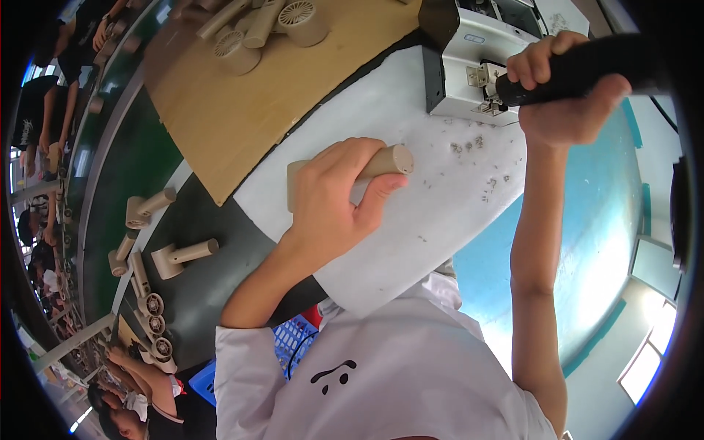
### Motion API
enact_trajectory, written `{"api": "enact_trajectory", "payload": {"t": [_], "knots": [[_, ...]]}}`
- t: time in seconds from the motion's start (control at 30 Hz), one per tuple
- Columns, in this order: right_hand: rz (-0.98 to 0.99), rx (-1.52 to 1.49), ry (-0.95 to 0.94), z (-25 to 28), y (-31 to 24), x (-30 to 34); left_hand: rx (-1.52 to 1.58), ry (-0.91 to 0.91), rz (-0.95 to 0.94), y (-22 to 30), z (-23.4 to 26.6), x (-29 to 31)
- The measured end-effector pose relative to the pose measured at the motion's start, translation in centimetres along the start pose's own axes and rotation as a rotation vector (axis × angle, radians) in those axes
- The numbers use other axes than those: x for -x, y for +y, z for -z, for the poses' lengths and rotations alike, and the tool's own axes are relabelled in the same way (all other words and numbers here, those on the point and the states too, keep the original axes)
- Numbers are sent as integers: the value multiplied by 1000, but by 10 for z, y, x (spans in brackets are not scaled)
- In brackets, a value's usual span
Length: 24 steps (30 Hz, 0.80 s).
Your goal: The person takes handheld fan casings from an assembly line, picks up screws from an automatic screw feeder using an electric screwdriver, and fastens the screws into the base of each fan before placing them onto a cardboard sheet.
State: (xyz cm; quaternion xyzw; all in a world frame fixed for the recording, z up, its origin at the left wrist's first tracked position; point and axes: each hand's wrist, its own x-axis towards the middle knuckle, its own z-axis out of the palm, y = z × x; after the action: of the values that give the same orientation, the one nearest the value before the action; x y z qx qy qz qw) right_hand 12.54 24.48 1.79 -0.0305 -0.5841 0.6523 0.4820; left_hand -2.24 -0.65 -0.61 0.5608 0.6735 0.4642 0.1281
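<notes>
My left hand is closed around a beige hair dryer. The round end of its handle sticks out beyond my fingers, and part of its body shows on the far side of the hand. It is over a white sheet. At the right, my right hand grips a thick black cylindrical tool, which looks like a powered screwdriver. The tool's front end is at the outlet of a white metal screw feeder; its tip is hidden. Small screws lie scattered on the sheet.
Several beige dryers are heaped on brown cardboard. More dryers lie along the dark bench and a green conveyor. A blue basket sits below. Other people are at the left.
</notes>
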Motion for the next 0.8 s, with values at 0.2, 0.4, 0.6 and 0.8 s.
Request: {"api": "enact_trajectory", "payload": {"t": [0.2,0.4,0.6,0.8], "knots": [[27,11,-40,9,-13,0,67,36,-31,2,-3,-2],[-92,79,82,-1,-1,-4,29,9,-35,-1,-5,-2],[-251,-311,66,-26,-6,18,43,78,-18,-4,-4,1],[-30,-495,-250,-79,-20,41,-5,71,-47,-7,-3,5]]}}
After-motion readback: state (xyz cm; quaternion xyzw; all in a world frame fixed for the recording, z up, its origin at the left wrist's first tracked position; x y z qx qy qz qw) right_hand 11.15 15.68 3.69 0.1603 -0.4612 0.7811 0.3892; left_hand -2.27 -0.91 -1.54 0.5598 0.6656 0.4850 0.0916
